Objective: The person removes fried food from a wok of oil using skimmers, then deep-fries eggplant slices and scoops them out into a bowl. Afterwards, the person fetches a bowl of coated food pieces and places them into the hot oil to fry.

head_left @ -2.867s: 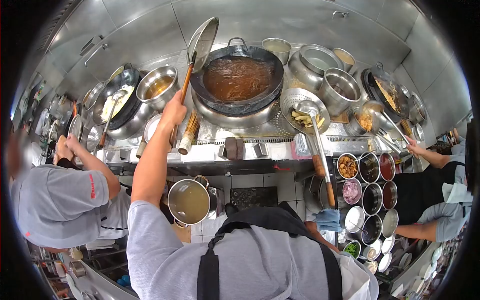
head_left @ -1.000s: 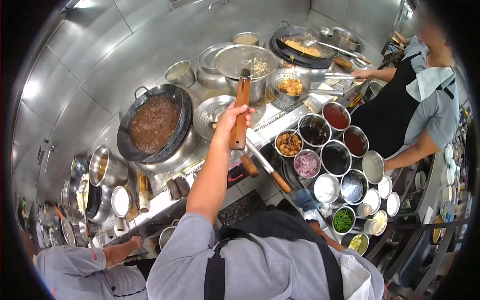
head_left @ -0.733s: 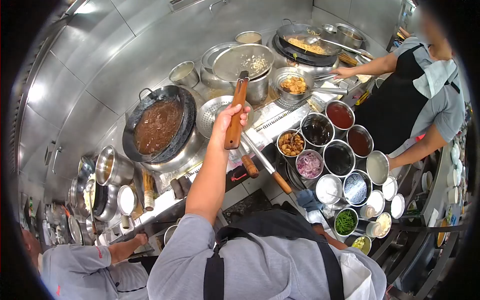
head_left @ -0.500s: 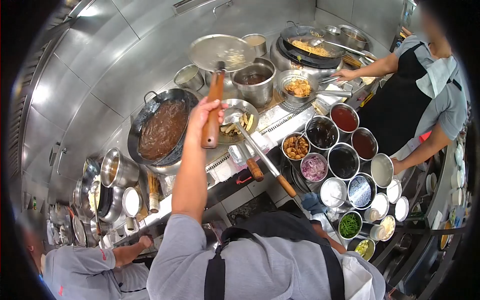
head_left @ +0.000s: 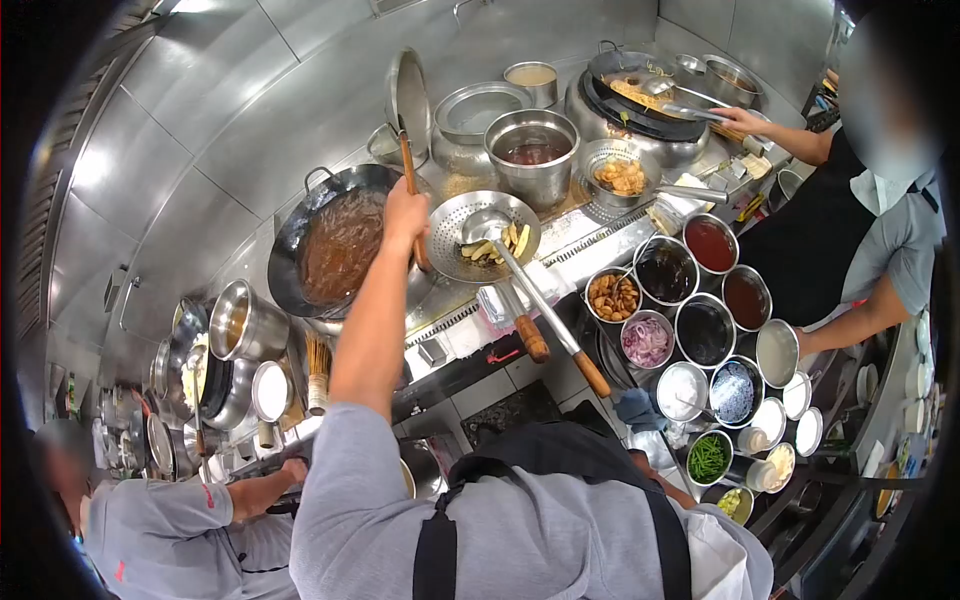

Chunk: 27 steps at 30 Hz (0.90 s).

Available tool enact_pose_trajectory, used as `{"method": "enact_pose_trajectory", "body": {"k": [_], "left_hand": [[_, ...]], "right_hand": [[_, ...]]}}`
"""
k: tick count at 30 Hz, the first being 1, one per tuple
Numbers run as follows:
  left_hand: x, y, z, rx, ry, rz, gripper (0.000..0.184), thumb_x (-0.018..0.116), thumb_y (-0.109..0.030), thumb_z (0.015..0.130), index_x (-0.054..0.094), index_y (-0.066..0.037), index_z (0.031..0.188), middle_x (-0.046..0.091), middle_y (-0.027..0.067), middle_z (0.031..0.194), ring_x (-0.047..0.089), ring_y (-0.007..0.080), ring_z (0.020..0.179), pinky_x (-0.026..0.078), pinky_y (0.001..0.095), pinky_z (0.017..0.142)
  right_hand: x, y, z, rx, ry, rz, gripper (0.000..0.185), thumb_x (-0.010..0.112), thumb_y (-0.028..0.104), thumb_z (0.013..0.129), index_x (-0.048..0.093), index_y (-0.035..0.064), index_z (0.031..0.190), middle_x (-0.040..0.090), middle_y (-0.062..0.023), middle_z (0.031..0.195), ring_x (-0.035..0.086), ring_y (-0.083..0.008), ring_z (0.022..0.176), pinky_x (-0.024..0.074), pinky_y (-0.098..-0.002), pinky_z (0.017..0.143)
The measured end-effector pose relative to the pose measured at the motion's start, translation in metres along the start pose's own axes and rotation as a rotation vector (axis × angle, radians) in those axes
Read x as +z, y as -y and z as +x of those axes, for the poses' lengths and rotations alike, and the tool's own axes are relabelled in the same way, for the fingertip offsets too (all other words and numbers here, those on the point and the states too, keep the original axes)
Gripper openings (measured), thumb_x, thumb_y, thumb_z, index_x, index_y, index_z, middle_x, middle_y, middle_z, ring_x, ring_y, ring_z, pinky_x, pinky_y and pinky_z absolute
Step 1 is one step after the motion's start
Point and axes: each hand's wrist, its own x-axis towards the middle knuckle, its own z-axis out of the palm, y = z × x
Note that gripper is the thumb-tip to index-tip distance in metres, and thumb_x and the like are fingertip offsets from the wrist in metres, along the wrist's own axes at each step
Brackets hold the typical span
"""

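Observation:
My left hand [head_left: 406, 215] is wrapped round the wooden handle of a wide round strainer [head_left: 408, 97]. The strainer is tilted nearly edge-on, above and behind the wok [head_left: 285, 265], which holds brown liquid. Just right of my hand, a perforated colander [head_left: 455, 225] holds browned, pale strips of food. A ladle [head_left: 530, 290] with a wooden-tipped handle rests in it. Another wooden handle [head_left: 530, 338] sticks out beside the ladle. Of my right arm only part of the forearm [head_left: 665, 480] shows at my side; the hand's fingers are hidden by my apron.
Behind the colander stand a pot of dark liquid [head_left: 533, 150] and a wide metal pot [head_left: 485, 108]. Several seasoning containers, including sliced red onion [head_left: 647, 342], crowd the right. One co-worker [head_left: 800, 230] tends a noodle wok [head_left: 640, 95]; another [head_left: 170, 520] is at lower left.
The strainer has turned from nearly flat to steeply tilted and moved left; pale pieces seen on it earlier no longer show. My hand moved slightly left, and the co-worker's hand on the right rose.

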Motion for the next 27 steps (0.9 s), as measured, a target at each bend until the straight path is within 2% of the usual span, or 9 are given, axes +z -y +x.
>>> {"method": "enact_pose_trajectory", "body": {"k": [7, 12, 14, 17, 19, 21, 24, 25, 27], "left_hand": [[0.064, -0.025, -0.076, -0.050, 0.268, -0.890, 0.020, 0.053, -0.010, 0.094, 0.050, 0.001, 0.110, 0.066, 0.0177, 0.090, 0.060, 0.0162, 0.062, 0.053, 0.0302, 0.054], [0.131, -0.027, -0.099, -0.125, 0.386, -1.061, 0.022, 0.053, -0.010, 0.094, 0.047, 0.001, 0.113, 0.066, 0.0193, 0.091, 0.060, 0.0175, 0.062, 0.054, 0.0305, 0.054], [0.160, -0.018, -0.101, -0.162, 0.409, -1.101, 0.026, 0.054, -0.011, 0.094, 0.044, 0.000, 0.115, 0.066, 0.0203, 0.091, 0.061, 0.0183, 0.062, 0.054, 0.0309, 0.053], [0.173, -0.021, -0.109, -0.255, 0.427, -1.080, 0.028, 0.054, -0.013, 0.094, 0.044, -0.003, 0.118, 0.065, 0.0184, 0.095, 0.064, 0.0206, 0.067, 0.056, 0.0328, 0.057], [0.167, -0.003, -0.107, -0.238, 0.535, -0.860, 0.046, 0.061, -0.020, 0.092, 0.044, -0.004, 0.131, 0.063, 0.0099, 0.106, 0.062, 0.0193, 0.090, 0.054, 0.0353, 0.074], [0.150, 0.011, -0.121, -0.217, 0.388, -0.639, 0.053, 0.063, -0.021, 0.091, 0.043, -0.004, 0.137, 0.059, 0.0081, 0.113, 0.058, 0.0177, 0.101, 0.050, 0.0337, 0.081], [0.115, 0.049, -0.159, -0.088, 0.044, -0.528, 0.051, 0.065, -0.020, 0.089, 0.046, 0.000, 0.132, 0.061, 0.0133, 0.113, 0.059, 0.0208, 0.099, 0.048, 0.0367, 0.085], [0.101, 0.065, -0.175, -0.239, 0.105, -0.665, 0.047, 0.064, -0.023, 0.090, 0.049, -0.002, 0.129, 0.060, 0.0137, 0.112, 0.059, 0.0215, 0.098, 0.047, 0.0370, 0.086], [0.089, 0.081, -0.195, -0.544, 0.294, -0.914, 0.043, 0.063, -0.029, 0.090, 0.052, -0.005, 0.124, 0.060, 0.0137, 0.108, 0.060, 0.0239, 0.097, 0.048, 0.0387, 0.086]], "right_hand": [[-0.002, -0.008, 0.022, -0.203, -0.115, -0.076, 0.030, 0.054, 0.034, 0.088, 0.065, 0.0060, 0.092, 0.066, -0.0213, 0.087, 0.065, -0.0366, 0.082, 0.0508, -0.0465, 0.071], [-0.069, 0.071, 0.065, 0.601, -0.050, 0.772, 0.045, 0.051, 0.049, 0.093, 0.061, 0.0070, 0.106, 0.067, -0.0095, 0.087, 0.061, -0.0187, 0.074, 0.0489, -0.0335, 0.064], [-0.103, 0.111, 0.084, 0.606, -0.055, 0.868, 0.050, 0.047, 0.053, 0.096, 0.065, 0.0065, 0.104, 0.068, -0.0050, 0.088, 0.061, -0.0164, 0.077, 0.0484, -0.0323, 0.066], [-0.160, 0.176, 0.102, 0.408, 0.033, 1.182, 0.051, 0.046, 0.052, 0.097, 0.058, 0.0088, 0.121, 0.066, -0.0062, 0.094, 0.060, -0.0141, 0.077, 0.0492, -0.0300, 0.068], [-0.177, 0.199, 0.122, 0.256, 0.012, 1.285, 0.052, 0.047, 0.049, 0.098, 0.054, 0.0081, 0.129, 0.065, -0.0070, 0.096, 0.059, -0.0138, 0.077, 0.0500, -0.0305, 0.070], [-0.184, 0.211, 0.145, 0.137, -0.032, 1.303, 0.051, 0.050, 0.046, 0.098, 0.052, 0.0076, 0.132, 0.065, -0.0061, 0.097, 0.059, -0.0131, 0.077, 0.0500, -0.0306, 0.069], [-0.213, 0.253, 0.161, -0.020, -0.060, 0.746, 0.050, 0.065, 0.025, 0.090, 0.050, 0.0032, 0.132, 0.064, -0.0085, 0.098, 0.058, -0.0136, 0.075, 0.0484, -0.0299, 0.065], [-0.217, 0.257, 0.164, -0.058, -0.068, 0.519, 0.051, 0.068, 0.021, 0.088, 0.049, 0.0019, 0.131, 0.064, -0.0094, 0.097, 0.058, -0.0139, 0.074, 0.0482, -0.0299, 0.065], [-0.218, 0.258, 0.175, -0.096, -0.099, 0.539, 0.050, 0.069, 0.013, 0.083, 0.049, -0.0008, 0.127, 0.064, -0.0102, 0.091, 0.058, -0.0154, 0.067, 0.0476, -0.0310, 0.059]]}}
